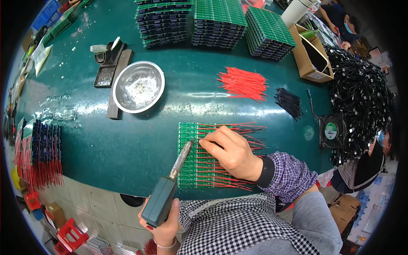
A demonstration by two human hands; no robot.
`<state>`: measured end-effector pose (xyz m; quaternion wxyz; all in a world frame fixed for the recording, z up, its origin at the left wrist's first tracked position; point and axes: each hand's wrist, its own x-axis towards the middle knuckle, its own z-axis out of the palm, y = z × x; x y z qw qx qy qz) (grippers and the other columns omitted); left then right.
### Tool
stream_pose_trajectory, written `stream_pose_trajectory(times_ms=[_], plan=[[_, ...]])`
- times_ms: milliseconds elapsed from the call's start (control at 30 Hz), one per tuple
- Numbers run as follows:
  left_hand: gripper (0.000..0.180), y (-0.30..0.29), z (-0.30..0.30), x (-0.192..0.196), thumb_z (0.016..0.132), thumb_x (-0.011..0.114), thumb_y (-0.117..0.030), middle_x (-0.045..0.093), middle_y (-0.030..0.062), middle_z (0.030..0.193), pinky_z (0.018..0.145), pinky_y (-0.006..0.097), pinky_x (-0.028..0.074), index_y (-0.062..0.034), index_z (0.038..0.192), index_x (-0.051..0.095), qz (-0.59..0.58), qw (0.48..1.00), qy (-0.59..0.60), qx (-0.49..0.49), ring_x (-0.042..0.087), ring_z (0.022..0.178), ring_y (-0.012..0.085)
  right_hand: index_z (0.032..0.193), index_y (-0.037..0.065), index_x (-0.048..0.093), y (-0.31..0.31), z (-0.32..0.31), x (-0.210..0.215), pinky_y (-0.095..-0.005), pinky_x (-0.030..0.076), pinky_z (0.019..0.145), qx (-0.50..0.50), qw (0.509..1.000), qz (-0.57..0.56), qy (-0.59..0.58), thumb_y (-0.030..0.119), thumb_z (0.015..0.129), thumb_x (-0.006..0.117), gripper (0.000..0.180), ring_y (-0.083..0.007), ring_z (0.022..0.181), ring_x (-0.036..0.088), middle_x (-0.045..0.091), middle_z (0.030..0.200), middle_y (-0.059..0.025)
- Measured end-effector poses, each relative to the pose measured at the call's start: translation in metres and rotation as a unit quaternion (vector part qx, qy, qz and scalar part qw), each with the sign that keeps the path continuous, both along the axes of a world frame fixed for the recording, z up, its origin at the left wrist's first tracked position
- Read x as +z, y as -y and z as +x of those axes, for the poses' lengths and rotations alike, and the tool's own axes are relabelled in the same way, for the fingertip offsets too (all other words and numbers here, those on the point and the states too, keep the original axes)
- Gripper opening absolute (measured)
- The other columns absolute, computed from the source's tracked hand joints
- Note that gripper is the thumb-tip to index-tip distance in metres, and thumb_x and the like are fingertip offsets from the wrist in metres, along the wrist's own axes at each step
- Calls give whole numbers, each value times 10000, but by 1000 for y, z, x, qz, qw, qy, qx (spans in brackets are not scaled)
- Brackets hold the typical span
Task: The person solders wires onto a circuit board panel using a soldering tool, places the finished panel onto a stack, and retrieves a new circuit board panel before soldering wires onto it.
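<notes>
In my left hand (170,223) is a soldering gun (160,199) with a dark green body, its fingers wrapped round the handle. Its metal barrel slants up and right, and the tip meets the green circuit board panel (187,172). Right beside that tip, my right hand (236,155) pinches a thin wire against the panel; the fingers hide most of the wire. Rows of red and black wires (221,174) run from the panel out to the right, partly beneath my right hand.
Loose red wires (244,83) and black wires (288,103) lie beyond the panel. A metal bowl (120,87) and a soldering stand (103,76) are at the left. Board stacks (163,23) line the back. A small fan (330,131) and heaped black cables (361,97) sit right; wired boards (46,142) stand far left.
</notes>
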<state>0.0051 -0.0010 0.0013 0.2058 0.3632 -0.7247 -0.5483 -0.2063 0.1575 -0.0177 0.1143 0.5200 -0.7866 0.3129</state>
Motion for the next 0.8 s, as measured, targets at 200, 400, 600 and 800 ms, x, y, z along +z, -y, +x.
stream_pose_trajectory(times_ms=[200,400,600,800], plan=[[231,3,-4,2,713,812,11,689,126,823,602,308,507,62,910,701,-58,996,-12,-62,652,661,205,982,-45,653,1,0,-1,-340,531,687,0,1000,-2,-3,14,705,672,284,-248,809,578,600,913,-107],[215,3,-5,3,720,797,14,668,117,818,581,299,488,63,903,695,-60,995,-8,-76,622,639,193,973,-43,653,2,0,0,-334,530,684,-2,1000,3,-6,19,705,668,276,-243,808,577,593,903,-103],[241,0,-4,3,719,809,3,677,119,830,601,297,497,68,923,698,-81,995,-9,-61,637,667,189,968,-42,654,2,0,0,-334,530,682,-4,1000,7,-7,23,707,669,270,-239,810,577,587,893,-100],[293,-1,7,-1,721,835,4,694,121,866,650,295,518,77,971,701,-4,1000,-5,1,654,726,179,969,-43,655,3,0,0,-332,531,681,-3,1000,6,-7,20,712,672,266,-236,816,581,588,895,-100]])
